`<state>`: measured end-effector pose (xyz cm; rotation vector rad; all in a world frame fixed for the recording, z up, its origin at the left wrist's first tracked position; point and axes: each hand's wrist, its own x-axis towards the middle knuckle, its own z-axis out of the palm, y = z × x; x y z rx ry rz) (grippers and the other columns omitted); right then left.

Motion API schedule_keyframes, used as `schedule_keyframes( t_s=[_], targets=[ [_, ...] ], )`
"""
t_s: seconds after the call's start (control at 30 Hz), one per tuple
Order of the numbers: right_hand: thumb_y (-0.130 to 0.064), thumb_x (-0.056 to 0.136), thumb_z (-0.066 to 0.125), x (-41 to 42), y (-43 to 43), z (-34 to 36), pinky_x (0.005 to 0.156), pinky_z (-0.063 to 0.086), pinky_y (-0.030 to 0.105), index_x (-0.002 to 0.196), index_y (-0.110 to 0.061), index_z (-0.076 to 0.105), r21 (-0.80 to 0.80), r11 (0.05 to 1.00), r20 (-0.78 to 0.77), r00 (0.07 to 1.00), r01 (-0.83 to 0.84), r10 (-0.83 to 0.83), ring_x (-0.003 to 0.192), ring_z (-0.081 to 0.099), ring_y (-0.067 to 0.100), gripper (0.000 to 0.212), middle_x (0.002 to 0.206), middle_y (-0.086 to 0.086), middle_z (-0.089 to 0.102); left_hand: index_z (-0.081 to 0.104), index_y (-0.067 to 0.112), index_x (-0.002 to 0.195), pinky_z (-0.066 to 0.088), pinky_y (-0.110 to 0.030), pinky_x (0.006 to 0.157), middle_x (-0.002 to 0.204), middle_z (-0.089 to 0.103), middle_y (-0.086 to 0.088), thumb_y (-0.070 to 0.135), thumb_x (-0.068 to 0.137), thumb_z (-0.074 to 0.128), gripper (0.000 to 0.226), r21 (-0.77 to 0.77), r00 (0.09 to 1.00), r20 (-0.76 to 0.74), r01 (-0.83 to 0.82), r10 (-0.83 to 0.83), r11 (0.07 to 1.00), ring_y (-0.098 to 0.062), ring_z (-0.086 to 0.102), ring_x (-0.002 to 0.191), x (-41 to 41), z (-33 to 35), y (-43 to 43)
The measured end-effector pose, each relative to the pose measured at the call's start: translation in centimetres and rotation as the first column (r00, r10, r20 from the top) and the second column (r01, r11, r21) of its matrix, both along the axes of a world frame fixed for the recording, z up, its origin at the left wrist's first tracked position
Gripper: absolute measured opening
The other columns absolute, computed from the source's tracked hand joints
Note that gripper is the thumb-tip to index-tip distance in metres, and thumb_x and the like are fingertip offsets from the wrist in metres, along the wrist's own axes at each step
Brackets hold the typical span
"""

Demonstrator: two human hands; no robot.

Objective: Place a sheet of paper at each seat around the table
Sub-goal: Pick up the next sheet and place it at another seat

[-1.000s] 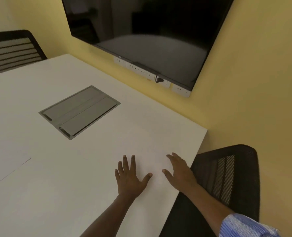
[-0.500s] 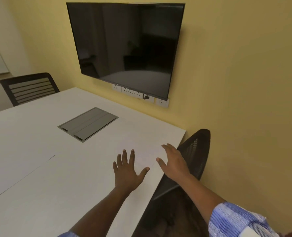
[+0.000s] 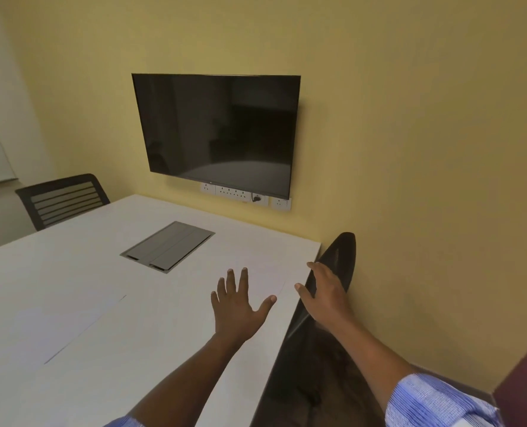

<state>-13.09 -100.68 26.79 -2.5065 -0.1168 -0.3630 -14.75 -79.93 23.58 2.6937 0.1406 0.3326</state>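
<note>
— White bench [image 3: 71,303], mesh chair [image 3: 342,257] at its right edge, faint sheet of paper [image 3: 265,269] flat by that seat?
— Seemingly laid. Left hand [image 3: 234,306] spread wide, right hand [image 3: 323,294] open, both empty. Next: probably another sheet, another seat.

Your path across the white table [image 3: 71,303] is open on most of its top; only the flush grey cable hatch [image 3: 168,246] breaks it. At the right edge, the black mesh chair [image 3: 339,257] stands against the table, close to the yellow wall [image 3: 425,180], leaving little room there.
</note>
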Motion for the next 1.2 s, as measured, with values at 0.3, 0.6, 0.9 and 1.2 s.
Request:
schedule_keyframes(
  t_s=[0.3, 0.6, 0.9, 1.2],
  targets=[
    [-0.05, 0.093, 0.062, -14.0, 6.1, 1.2, 0.108, 0.043, 0.037, 0.148, -0.024, 0.041, 0.044, 0.986, 0.063, 0.984, 0.164, -0.166, 0.142, 0.041, 0.023, 0.064, 0.156, 0.0, 0.042, 0.005, 0.031, 0.161, 0.014, -0.056, 0.123, 0.17, 0.003, -0.008, 0.084, 0.084, 0.034, 0.098, -0.043, 0.994, 0.009, 0.114, -0.113, 0.993, -0.034, 0.006, 0.156, -11.3, 2.3, 5.9],
    [-0.053, 0.092, 0.062, -26.2, 10.5, 4.2, 0.1, 0.045, 0.033, 0.146, -0.028, 0.042, 0.052, 0.975, 0.151, 0.963, 0.216, -0.221, 0.137, 0.045, 0.02, 0.063, 0.151, -0.004, 0.046, 0.004, 0.031, 0.161, 0.013, -0.057, 0.123, 0.17, 0.002, -0.007, 0.083, 0.084, 0.036, 0.098, -0.056, 0.986, 0.033, 0.168, -0.166, 0.984, -0.034, 0.004, 0.156, -22.4, 6.3, 8.7],
    [-0.05, 0.094, 0.06, -40.5, 14.8, 6.7, 0.103, 0.043, 0.035, 0.147, -0.025, 0.04, 0.073, 0.972, 0.209, 0.949, 0.225, -0.235, 0.138, 0.043, 0.021, 0.062, 0.152, -0.002, 0.045, 0.004, 0.032, 0.161, 0.012, -0.057, 0.123, 0.17, 0.001, -0.006, 0.081, 0.085, 0.038, 0.096, -0.052, 0.973, 0.102, 0.213, -0.207, 0.976, -0.034, 0.002, 0.156, -36.1, 10.1, 13.1],
    [-0.05, 0.095, 0.057, -51.6, 21.0, 8.3, 0.106, 0.04, 0.039, 0.149, -0.023, 0.037, 0.061, 0.971, 0.166, 0.957, 0.233, -0.24, 0.14, 0.04, 0.024, 0.064, 0.153, 0.0, 0.043, 0.005, 0.031, 0.161, 0.013, -0.057, 0.123, 0.17, 0.005, -0.007, 0.081, 0.085, 0.039, 0.097, -0.053, 0.971, 0.123, 0.215, -0.207, 0.975, -0.034, 0.005, 0.156, -47.8, 11.0, 20.9]
  ],
)
